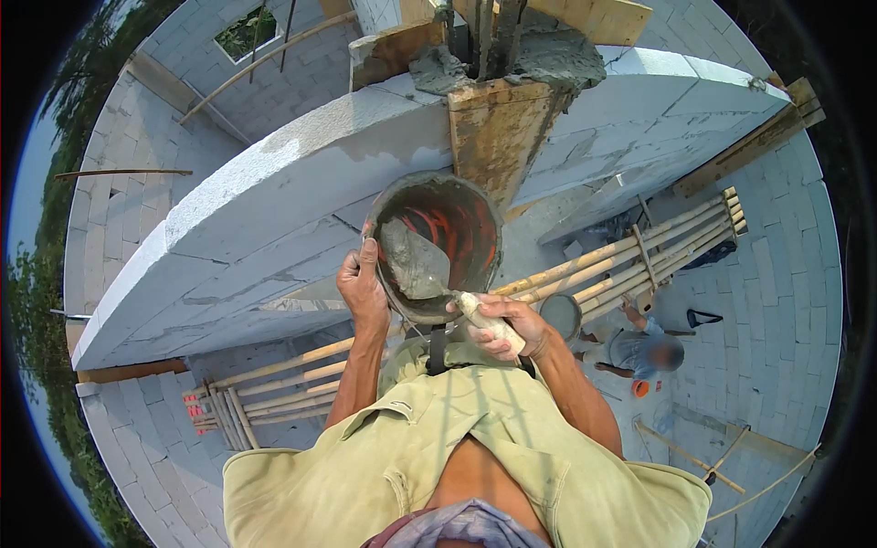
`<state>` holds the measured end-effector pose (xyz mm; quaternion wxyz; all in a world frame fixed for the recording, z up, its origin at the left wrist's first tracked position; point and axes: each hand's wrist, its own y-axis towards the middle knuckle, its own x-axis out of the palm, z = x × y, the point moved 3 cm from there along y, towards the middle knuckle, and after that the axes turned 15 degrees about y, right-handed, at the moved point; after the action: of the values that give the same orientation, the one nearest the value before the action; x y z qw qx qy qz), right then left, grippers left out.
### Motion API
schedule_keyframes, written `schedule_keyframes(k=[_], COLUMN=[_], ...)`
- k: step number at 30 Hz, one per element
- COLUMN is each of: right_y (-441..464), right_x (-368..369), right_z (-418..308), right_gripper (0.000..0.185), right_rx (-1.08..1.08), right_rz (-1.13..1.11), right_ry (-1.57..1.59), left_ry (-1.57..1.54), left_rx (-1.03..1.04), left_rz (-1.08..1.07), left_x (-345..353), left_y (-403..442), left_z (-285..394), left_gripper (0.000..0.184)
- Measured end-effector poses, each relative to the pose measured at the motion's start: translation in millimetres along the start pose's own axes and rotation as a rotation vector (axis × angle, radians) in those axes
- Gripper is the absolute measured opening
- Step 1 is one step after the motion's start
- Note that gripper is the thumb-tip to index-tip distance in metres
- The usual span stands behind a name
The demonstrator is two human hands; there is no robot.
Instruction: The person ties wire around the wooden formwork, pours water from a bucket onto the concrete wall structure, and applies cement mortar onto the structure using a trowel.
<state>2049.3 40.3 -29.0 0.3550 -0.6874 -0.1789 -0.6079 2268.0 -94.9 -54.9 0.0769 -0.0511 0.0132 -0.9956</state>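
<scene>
A mortar-smeared bucket with orange-red showing on its inside is tipped toward me in front of the block wall. My left hand grips its rim on the left side, thumb up along the edge. In my right hand is the pale handle of a trowel, its grey-coated blade lying inside the bucket mouth. Just beyond the bucket stands a column form of wooden boards, with wet mortar heaped around its top and steel bars rising from it.
A curved-looking block wall runs across in front of me. Bamboo poles form a platform below on both sides. On the lower right, a person is near another bucket and a small orange container.
</scene>
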Motion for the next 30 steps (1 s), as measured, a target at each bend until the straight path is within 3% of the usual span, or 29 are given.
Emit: schedule_keyframes(k=[1, 3, 7, 9, 11, 14, 16, 18, 21, 22, 24, 26, 28, 30], right_y=[1, -2, -3, 6, 20, 49, 45, 36, 13, 7, -1, -10, -6, -4], right_x=[17, 66, 141, 162, 183, 179, 183, 177, 158, 150, 112, 77, 35, 18], right_z=[0, -3, -20, -35, -53, -87, -72, -53, -32, -26, -20, -10, 11, 31], right_gripper=[0.051, 0.052, 0.049, 0.048, 0.051, 0.051, 0.050, 0.049, 0.035, 0.035, 0.029, 0.049, 0.025, 0.022], right_rx=[-0.050, -0.146, -0.298, -0.338, -0.404, -0.436, -0.448, -0.458, -0.602, -0.609, -0.712, -0.627, -0.710, -0.768], right_rz=[-0.065, -0.050, -0.249, -0.341, -0.604, -0.735, -0.789, -0.809, -0.465, -0.451, 0.103, 0.506, 0.607, 0.693], right_ry=[0.019, -0.092, -0.277, -0.296, -0.044, 0.347, 0.241, 0.149, -0.255, -0.263, -0.667, -0.889, -0.883, -1.049], left_ry=[-0.012, -0.255, -0.340, -0.220, -0.178, -0.057, -0.036, -0.049, -0.040, -0.013, -0.001, 0.071, 0.093, 0.127], left_rx=[0.011, -0.194, -0.219, -0.203, -0.199, -0.184, -0.175, -0.172, -0.211, -0.227, -0.253, -0.277, -0.356, -0.457], left_rz=[0.002, 0.158, 0.078, 0.059, 0.066, 0.028, 0.108, 0.046, 0.002, -0.022, -0.048, -0.119, -0.179, -0.377], left_x=[-7, -16, -41, -48, -55, -70, -65, -71, -67, -63, -59, -55, -39, -27], left_y=[-1, -5, -8, -8, -7, -7, -4, -1, -1, 0, 2, 7, 8, 10], left_z=[4, 7, -1, -5, -13, -27, -20, -28, -35, -38, -49, -69, -75, -86], left_gripper=[0.034, 0.026, 0.026, 0.024, 0.025, 0.030, 0.032, 0.032, 0.031, 0.031, 0.031, 0.030, 0.030, 0.027])
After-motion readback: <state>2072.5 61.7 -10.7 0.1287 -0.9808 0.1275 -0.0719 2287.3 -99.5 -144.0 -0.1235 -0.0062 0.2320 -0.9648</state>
